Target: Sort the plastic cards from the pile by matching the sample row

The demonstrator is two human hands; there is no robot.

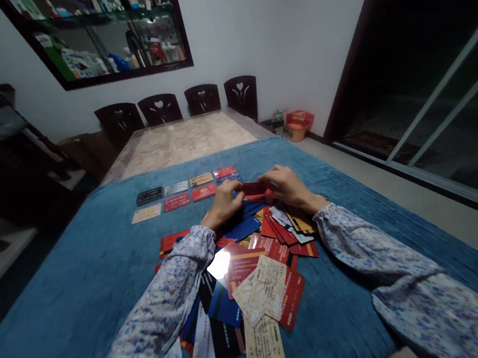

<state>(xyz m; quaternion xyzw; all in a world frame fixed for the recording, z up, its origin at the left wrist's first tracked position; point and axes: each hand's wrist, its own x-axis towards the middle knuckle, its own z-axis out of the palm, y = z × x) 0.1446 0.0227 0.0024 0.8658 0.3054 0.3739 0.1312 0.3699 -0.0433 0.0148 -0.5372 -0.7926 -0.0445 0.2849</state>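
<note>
Between my two hands a dark red card [255,187] is held up on edge, just beyond a loose heap of cards. My left hand [226,203] pinches its left end, and my right hand [287,186] grips the right end. Below them spreads the heap, with red cards [244,269], cream cards [264,346], blue cards [224,305] and a white card with a black stripe [206,350]. Left of my hands lie neat rows: a black stack [149,196], a silver card [176,188], a yellow card [201,179], red cards [176,202] and a cream card [146,213].
A blue cloth [111,248] covers the near part of the table; the far part shows a marbled top [180,137]. Several dark chairs [160,108] stand behind it. A glass-shelved wall cabinet [111,43] hangs at the back, and an orange bucket [297,131] sits on the floor at right.
</note>
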